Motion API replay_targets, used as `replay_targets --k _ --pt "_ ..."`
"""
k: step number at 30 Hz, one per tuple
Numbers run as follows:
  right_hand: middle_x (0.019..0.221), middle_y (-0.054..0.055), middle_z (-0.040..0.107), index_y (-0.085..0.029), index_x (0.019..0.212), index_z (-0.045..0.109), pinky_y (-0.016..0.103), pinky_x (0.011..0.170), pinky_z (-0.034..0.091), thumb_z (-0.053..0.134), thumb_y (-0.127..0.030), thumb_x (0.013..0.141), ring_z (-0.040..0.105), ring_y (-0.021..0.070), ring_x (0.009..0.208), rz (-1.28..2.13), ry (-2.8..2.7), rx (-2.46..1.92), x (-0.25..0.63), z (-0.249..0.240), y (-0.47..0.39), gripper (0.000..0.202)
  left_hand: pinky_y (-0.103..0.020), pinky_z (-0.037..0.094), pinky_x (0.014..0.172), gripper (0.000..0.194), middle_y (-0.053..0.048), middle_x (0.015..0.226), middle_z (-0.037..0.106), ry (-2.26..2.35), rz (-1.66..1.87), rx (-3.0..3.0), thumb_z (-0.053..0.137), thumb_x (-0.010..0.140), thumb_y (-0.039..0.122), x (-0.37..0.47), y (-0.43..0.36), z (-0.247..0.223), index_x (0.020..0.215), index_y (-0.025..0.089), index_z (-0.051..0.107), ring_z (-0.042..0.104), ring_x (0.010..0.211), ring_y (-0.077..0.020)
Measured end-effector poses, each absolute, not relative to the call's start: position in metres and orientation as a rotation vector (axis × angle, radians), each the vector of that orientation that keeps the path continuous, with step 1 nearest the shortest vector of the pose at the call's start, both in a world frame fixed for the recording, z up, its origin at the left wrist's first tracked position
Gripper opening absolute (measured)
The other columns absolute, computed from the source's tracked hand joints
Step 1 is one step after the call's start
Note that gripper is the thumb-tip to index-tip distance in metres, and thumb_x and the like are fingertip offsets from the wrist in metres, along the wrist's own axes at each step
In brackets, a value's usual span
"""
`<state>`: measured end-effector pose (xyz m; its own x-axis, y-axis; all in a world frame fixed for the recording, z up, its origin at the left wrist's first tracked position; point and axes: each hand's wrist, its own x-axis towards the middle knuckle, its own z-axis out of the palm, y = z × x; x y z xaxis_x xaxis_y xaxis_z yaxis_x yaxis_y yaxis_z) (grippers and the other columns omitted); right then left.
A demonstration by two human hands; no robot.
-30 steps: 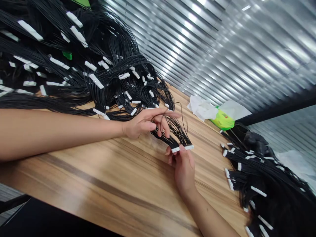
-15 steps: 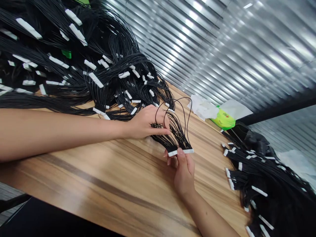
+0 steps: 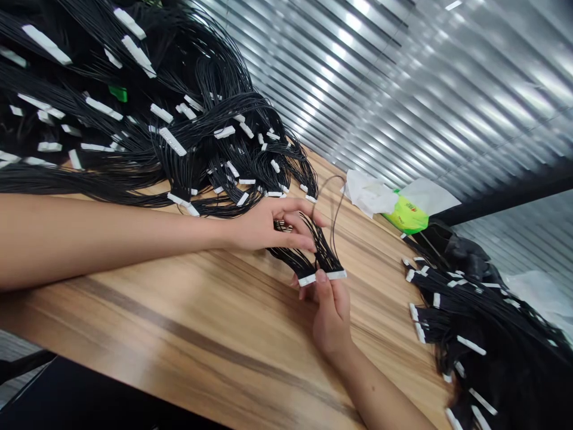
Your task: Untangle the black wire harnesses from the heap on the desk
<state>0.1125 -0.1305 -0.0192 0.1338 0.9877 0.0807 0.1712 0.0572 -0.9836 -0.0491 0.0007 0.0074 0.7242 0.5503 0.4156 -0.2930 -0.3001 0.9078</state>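
A wire harness (image 3: pixel 329 254) of thin black wires ends in two white connectors (image 3: pixel 307 279) side by side. My right hand (image 3: pixel 332 319) pinches these connectors between thumb and fingers, just above the table. Around the wires behind the connectors curls my left hand (image 3: pixel 264 226), its thumb on the near side and its fingers on the far side. Some wires pass between them, and the index finger is stretched out over the bundle. A couple of loose wires loop up to the right of my left hand. The harness's rear part is hidden behind that hand.
A large heap of black wire harnesses (image 3: pixel 197 137) with white connectors covers the table's left and far side. More harnesses (image 3: pixel 483 322) lie at the right edge. A green and white plastic bag (image 3: pixel 406 216) sits at the back. Corrugated metal wall (image 3: pixel 358 89) stands behind the wooden table (image 3: pixel 188 346).
My left hand has shifted slightly right along the wires, its index finger now extended further. The connectors and right hand have moved a little left. The loose wire loops have swung lower.
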Motion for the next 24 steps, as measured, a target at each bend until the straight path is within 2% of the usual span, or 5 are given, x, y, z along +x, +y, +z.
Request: replay_targets --k 4,7,12,18,24 --pt "0.064 0.001 0.056 -0.019 0.073 0.058 0.028 0.053 0.039 0.044 -0.048 0.093 0.047 0.0146 0.057 0.963 -1.190 -1.325 0.111 -0.019 -0.130 0.038 -0.026 0.053 0.082 0.052 -0.008 0.090 0.075 0.202 0.796 1.774 0.074 0.077 0.027 -0.048 0.002 0.006 0.124 0.018 0.056 0.070 0.085 -0.0157" --pt "0.064 0.000 0.055 -0.020 0.071 0.058 0.028 0.054 0.038 0.044 -0.046 0.094 0.047 0.0144 0.058 0.952 -1.199 -1.313 0.112 -0.020 -0.131 0.037 -0.027 0.053 0.083 0.039 -0.008 0.091 0.075 0.156 0.822 1.889 0.071 0.080 0.025 -0.046 0.003 0.004 0.118 0.019 0.063 0.070 0.086 -0.0162" --pt "0.065 0.001 0.056 -0.019 0.075 0.060 0.028 0.053 0.039 0.044 -0.046 0.094 0.048 0.0142 0.057 0.929 -1.197 -1.305 0.112 -0.019 -0.130 0.036 -0.027 0.049 0.082 0.010 -0.003 0.088 0.073 0.126 1.108 2.246 0.073 0.076 0.027 -0.044 0.009 0.002 0.086 0.026 0.075 0.068 0.086 -0.0151" --pt "0.064 0.000 0.055 -0.019 0.071 0.059 0.028 0.054 0.039 0.044 -0.044 0.094 0.047 0.0136 0.057 0.949 -1.201 -1.287 0.113 -0.021 -0.131 0.037 -0.029 0.047 0.083 0.011 -0.004 0.091 0.073 0.081 1.112 2.382 0.065 0.084 0.029 -0.045 0.010 0.003 0.089 0.025 0.074 0.066 0.087 -0.0152" --pt "0.063 0.000 0.056 -0.019 0.072 0.059 0.027 0.053 0.038 0.047 -0.048 0.092 0.048 0.0135 0.057 0.999 -1.130 -1.323 0.111 -0.016 -0.130 0.037 -0.030 0.044 0.080 0.010 -0.001 0.082 0.073 0.168 1.261 2.378 0.071 0.079 0.037 -0.048 0.006 0.002 0.081 0.027 0.072 0.067 0.083 -0.0151"
